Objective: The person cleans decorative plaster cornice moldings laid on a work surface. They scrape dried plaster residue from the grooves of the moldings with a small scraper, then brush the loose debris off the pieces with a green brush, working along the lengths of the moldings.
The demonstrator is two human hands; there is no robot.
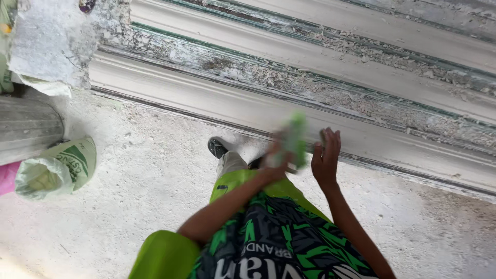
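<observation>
The long white moulded plaster cornice with flaking green edges (310,77) runs diagonally across the dusty concrete floor (129,206), from upper left to lower right. At its near edge the left hand (274,160) is closed round a blurred green cloth-like object (293,137), whose long axis stands roughly upright, just left of the right hand (325,157). That hand is open and empty, fingers spread beside it. A green-and-white plastic sack (57,168) lies well apart, left.
</observation>
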